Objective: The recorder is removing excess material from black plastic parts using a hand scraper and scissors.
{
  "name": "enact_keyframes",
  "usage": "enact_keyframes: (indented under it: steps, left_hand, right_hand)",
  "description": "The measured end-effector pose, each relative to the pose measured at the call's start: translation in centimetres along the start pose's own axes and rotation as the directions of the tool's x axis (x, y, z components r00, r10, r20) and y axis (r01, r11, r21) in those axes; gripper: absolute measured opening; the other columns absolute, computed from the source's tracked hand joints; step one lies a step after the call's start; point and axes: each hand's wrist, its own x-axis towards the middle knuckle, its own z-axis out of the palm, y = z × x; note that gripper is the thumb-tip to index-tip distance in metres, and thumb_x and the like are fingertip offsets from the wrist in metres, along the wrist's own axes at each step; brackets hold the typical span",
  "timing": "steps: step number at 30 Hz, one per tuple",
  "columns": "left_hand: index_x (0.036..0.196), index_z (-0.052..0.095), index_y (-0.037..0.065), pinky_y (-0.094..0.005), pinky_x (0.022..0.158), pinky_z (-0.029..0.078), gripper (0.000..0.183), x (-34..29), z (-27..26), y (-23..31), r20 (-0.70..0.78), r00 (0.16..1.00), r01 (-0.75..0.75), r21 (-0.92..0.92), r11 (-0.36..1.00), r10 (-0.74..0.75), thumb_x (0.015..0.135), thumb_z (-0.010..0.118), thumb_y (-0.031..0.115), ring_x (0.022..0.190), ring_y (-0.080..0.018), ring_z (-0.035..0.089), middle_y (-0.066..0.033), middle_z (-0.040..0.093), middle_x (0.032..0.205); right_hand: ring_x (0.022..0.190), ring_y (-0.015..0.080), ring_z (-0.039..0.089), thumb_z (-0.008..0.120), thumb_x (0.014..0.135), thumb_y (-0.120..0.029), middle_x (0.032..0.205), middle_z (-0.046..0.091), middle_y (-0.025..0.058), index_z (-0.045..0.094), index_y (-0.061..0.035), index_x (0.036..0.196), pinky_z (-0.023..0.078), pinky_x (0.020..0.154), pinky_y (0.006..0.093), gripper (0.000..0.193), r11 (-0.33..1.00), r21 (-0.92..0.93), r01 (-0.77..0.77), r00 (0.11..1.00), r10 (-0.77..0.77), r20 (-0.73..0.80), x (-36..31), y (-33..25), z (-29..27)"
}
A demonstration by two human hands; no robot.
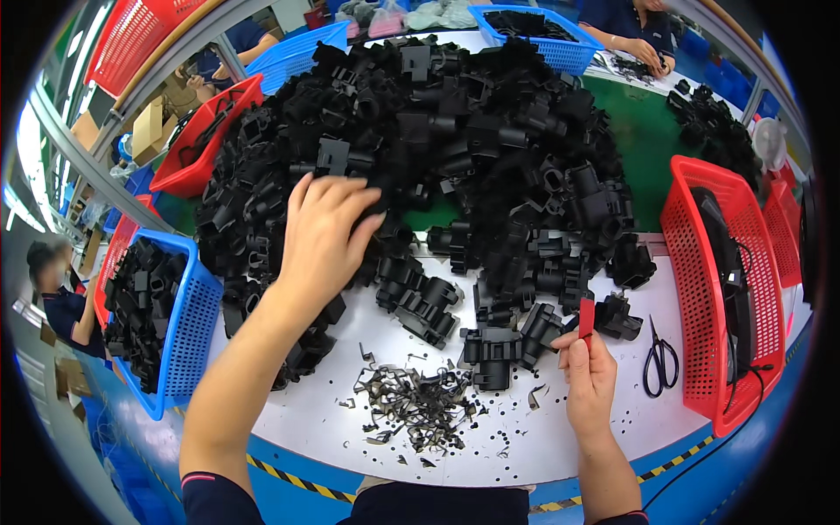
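A big pile of black plastic parts (pixel 420 131) covers the middle of the table. Left of the pile, a blue basket (pixel 197 319) is heaped with similar black parts. Right of the pile stands a long red basket (pixel 754 262) with black pieces and a cable in it, the cable hanging over its near end. At the pile's far left edge, a tilted red basket (pixel 185 179) contains dark, strip-like pieces; behind the pile, a blue basket (pixel 547 54) holds black pieces too.

The left hand (pixel 328 227) is over the near left part of the pile, fingers spread; whether they touch a part, I cannot tell. The right hand (pixel 592 381), apart from the left, grips a red tool (pixel 586 319) upright at the pile's near right edge. Scissors (pixel 660 363) lie right of that hand, beyond the pile's near right edge.

The white tabletop (pixel 324 429) in front of the pile bears a heap of small dark scraps (pixel 411 402); a green surface (pixel 634 122) shows right of the pile. Co-workers are at the far left and behind the pile to the right, and striped tape (pixel 302 483) marks the blue floor (pixel 744 442).
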Motion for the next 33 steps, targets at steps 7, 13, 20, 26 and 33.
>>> enact_keyframes:
  steps: [7, 13, 20, 26, 33]
  left_hand:
    - [0.091, 0.059, 0.006, -0.0382, 0.083, 0.031, 0.025, 6.6, 4.4, -1.3, -0.011, 0.964, 0.266, 0.072, 0.961, -0.266, 0.072, 0.066, 0.021, 0.091, -0.0224, 0.05, -0.0062, 0.059, 0.094]
    - [0.09, 0.055, 0.006, -0.0342, 0.074, 0.039, 0.02, 5.4, 4.7, -1.3, 0.017, 0.973, 0.227, -0.264, 0.937, -0.231, 0.071, 0.063, 0.01, 0.076, -0.0217, 0.055, -0.0058, 0.059, 0.078]
    - [0.087, 0.059, 0.008, -0.0331, 0.065, 0.041, 0.025, 4.6, 7.0, 1.0, 0.369, 0.921, -0.251, 0.315, 0.915, 0.125, 0.064, 0.067, 0.011, 0.074, -0.0205, 0.056, -0.0051, 0.057, 0.072]
    - [0.08, 0.058, 0.007, -0.0303, 0.055, 0.047, 0.015, 6.6, 9.3, 1.8, 0.524, 0.851, -0.266, 0.36, 0.894, 0.042, 0.065, 0.06, 0.006, 0.065, -0.0224, 0.062, -0.0067, 0.061, 0.066]
    - [0.077, 0.063, 0.008, -0.0336, 0.063, 0.049, 0.013, 6.5, 7.7, 0.4, 0.497, 0.867, -0.211, 0.306, 0.928, 0.033, 0.065, 0.065, 0.014, 0.075, -0.0226, 0.062, -0.0056, 0.061, 0.078]
  right_hand:
    - [0.055, 0.0049, 0.04, 0.045, 0.091, -0.02, 0.06, 0.048, -0.0004, 0.058, 0.0028, 0.086, 0.033, 0.051, 0.0186, 0.027, 1.0, 0.001, -0.015, 0.993, 0.014, 0.117, -0.3, -0.6, -0.3]
    - [0.055, 0.006, 0.046, 0.046, 0.091, -0.019, 0.061, 0.051, 0.0018, 0.058, 0.0036, 0.088, 0.037, 0.051, 0.0193, 0.026, 1.0, 0.01, 0.001, 0.988, -0.002, 0.157, -0.5, -1.0, -0.5]
    - [0.052, 0.0044, 0.039, 0.044, 0.091, -0.022, 0.059, 0.049, 0.0004, 0.057, 0.002, 0.087, 0.031, 0.047, 0.0186, 0.028, 0.999, -0.022, 0.045, 0.98, -0.04, 0.195, -0.7, -1.1, -0.2]
    - [0.051, 0.0039, 0.038, 0.044, 0.091, -0.021, 0.059, 0.049, 0.0001, 0.058, 0.0021, 0.087, 0.031, 0.046, 0.0183, 0.027, 0.999, -0.053, 0.013, 0.985, -0.004, 0.174, -0.6, -1.1, -0.4]
    - [0.051, 0.004, 0.04, 0.045, 0.091, -0.021, 0.058, 0.049, -0.0005, 0.058, 0.0008, 0.089, 0.032, 0.047, 0.0185, 0.026, 0.998, -0.021, 0.054, 0.982, -0.049, 0.183, -0.6, -1.3, -0.4]
